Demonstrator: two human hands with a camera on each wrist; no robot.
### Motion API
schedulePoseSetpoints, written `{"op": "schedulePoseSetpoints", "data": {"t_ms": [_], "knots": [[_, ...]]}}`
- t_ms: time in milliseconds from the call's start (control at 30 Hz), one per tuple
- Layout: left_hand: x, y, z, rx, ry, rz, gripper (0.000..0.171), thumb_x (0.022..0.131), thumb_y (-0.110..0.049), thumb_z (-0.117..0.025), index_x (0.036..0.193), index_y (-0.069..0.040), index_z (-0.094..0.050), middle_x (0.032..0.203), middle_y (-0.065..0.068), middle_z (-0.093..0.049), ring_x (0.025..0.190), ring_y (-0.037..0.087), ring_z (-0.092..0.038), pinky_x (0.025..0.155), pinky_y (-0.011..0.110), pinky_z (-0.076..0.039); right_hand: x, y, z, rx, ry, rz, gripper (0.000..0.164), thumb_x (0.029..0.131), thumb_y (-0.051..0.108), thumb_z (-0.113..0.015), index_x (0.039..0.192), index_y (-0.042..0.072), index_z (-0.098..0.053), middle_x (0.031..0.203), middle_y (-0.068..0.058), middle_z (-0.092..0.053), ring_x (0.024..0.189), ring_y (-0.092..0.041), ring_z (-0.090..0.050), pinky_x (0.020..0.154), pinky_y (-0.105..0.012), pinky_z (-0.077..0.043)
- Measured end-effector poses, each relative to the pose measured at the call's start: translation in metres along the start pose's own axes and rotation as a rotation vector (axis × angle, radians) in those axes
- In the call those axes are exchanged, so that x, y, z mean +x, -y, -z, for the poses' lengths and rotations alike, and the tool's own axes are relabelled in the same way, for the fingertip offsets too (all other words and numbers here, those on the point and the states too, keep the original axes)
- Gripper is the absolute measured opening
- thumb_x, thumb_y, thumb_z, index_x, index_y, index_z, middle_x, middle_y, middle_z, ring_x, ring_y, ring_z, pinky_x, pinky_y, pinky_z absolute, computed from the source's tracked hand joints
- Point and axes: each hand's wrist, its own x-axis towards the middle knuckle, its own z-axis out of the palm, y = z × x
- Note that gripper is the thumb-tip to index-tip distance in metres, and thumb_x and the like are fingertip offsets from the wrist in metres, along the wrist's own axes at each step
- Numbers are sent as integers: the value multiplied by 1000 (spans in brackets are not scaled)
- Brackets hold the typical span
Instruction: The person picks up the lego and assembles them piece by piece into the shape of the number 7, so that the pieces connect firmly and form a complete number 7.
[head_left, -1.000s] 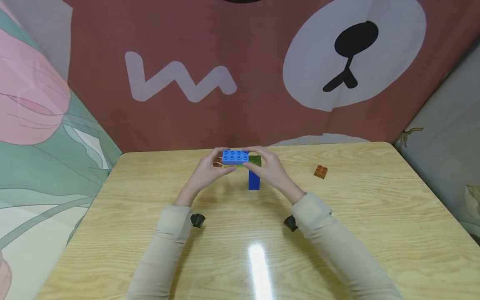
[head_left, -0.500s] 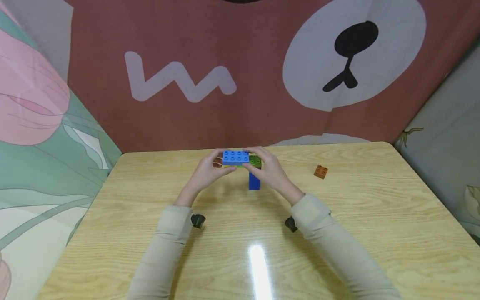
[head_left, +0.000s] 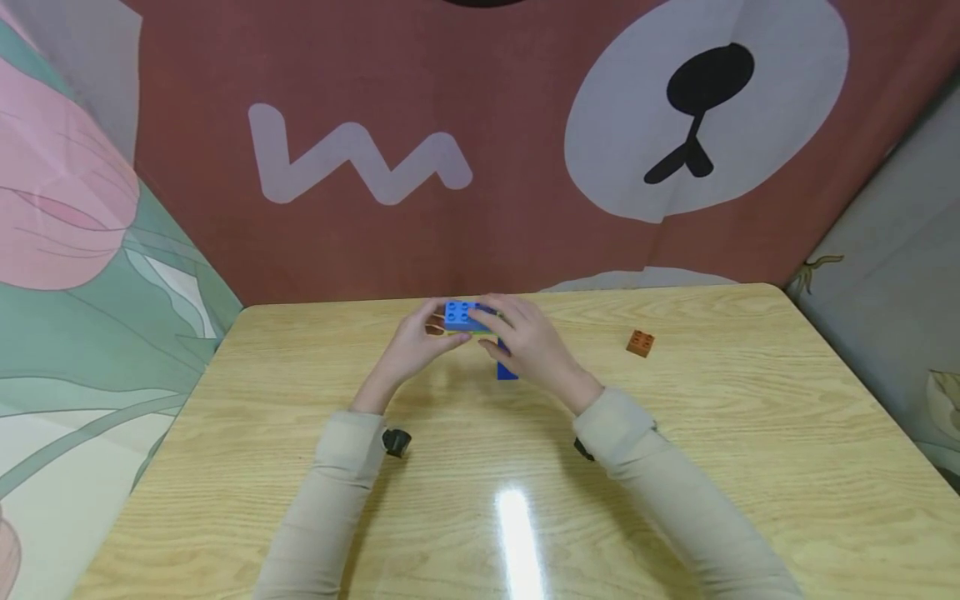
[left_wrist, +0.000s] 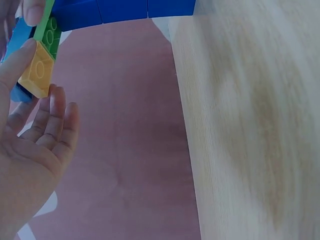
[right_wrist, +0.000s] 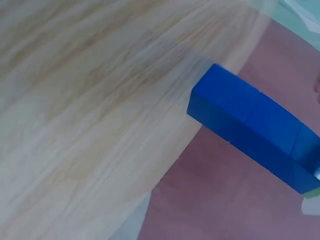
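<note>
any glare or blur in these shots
Head view: a bright glare streak on the table, soft shadow beside the left sleeve; left wrist view: the wood grain looks soft, the yellow brick clearer; right wrist view: pale and hazy, grain blurred, the blue bricks' edges easier to make out.

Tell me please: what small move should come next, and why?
Perhaps press the light-blue brick down with the right hand, which covers its right end; the left hand holds the opposite end, where the yellow brick juts out past the dark-blue column.
</note>
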Motion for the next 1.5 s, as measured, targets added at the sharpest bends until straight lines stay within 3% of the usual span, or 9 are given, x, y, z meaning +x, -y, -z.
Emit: {"op": "schedulePoseSetpoints", "data": {"t_ms": [67, 167, 467, 767, 967, 1100, 1200, 1333, 1500], "knots": [[0, 1, 0, 1, -5, -9, 53, 87, -21, -71, 133, -5, -50, 119, 15, -60, 107, 28, -58, 96, 42, -50, 1, 0, -2, -102, -21, 88, 52, 77, 21, -80, 123, 6, -60, 122, -13, -61, 112, -28, -59, 96, -39, -52], [0, 2, -1, 3, -13, -19, 53, 87, -20, -71, 133, -5, -50, 119, 15, -60, 107, 28, -58, 96, 42, -50, 2, 1, -4, -167, -30, 135, 54, 78, 24, -80, 124, 6, -59, 121, -11, -62, 113, -26, -60, 96, -36, -52], [1, 4, -3, 14, -27, -31, 53, 87, -21, -71, 134, -6, -50, 121, 15, -61, 108, 29, -59, 95, 43, -51, 3, 2, -12, -134, -39, 82, 50, 79, 12, -78, 124, 6, -59, 120, -13, -61, 110, -26, -60, 95, -37, -53], [1, 4, -10, -1, -66, -21, 54, 85, -19, -73, 133, -7, -50, 119, 15, -61, 101, 28, -63, 88, 39, -55, 3, 3, -19, -220, -98, 75, 44, 76, 7, -79, 116, 7, -60, 114, -11, -62, 103, -25, -62, 93, -35, -54], [0, 4, -18, -151, -104, -4, 52, 85, -11, -72, 132, -4, -50, 124, 19, -58, 109, 33, -63, 87, 35, -58, 2, 2, -21, -271, -139, 85, 46, 74, 7, -80, 115, 9, -61, 112, -9, -63, 102, -23, -62, 93, -33, -54], [-1, 2, -23, -294, -124, 50, 59, 85, -4, -70, 138, -5, -45, 130, 17, -53, 116, 32, -59, 89, 31, -56, 1, 1, -22, -276, -146, 86, 46, 74, 8, -80, 116, 9, -61, 112, -9, -64, 103, -23, -62, 93, -34, -54], [0, 1, -28, -345, -148, 40, 65, 83, 6, -67, 141, -6, -42, 129, 19, -51, 115, 32, -59, 91, 31, -55, 1, 1, -22, -267, -149, 87, 48, 73, 8, -81, 117, 9, -60, 112, -9, -64, 103, -24, -62, 93, -34, -54], [0, 1, -34, -261, -220, -80, 67, 79, 17, -60, 141, -3, -42, 124, 25, -53, 107, 37, -62, 89, 37, -57, 1, 0, -23, -263, -165, 92, 48, 73, 7, -81, 116, 9, -60, 113, -10, -63, 102, -24, -62, 92, -34, -54], [-4, 6, -39, 75, -310, -260, 58, 83, 13, -61, 137, -1, -45, 122, 25, -56, 100, 36, -64, 83, 37, -59, 0, 0, -25, -259, -182, 93, 45, 75, 5, -79, 115, 8, -60, 111, -9, -64, 102, -23, -63, 92, -33, -54]]}}
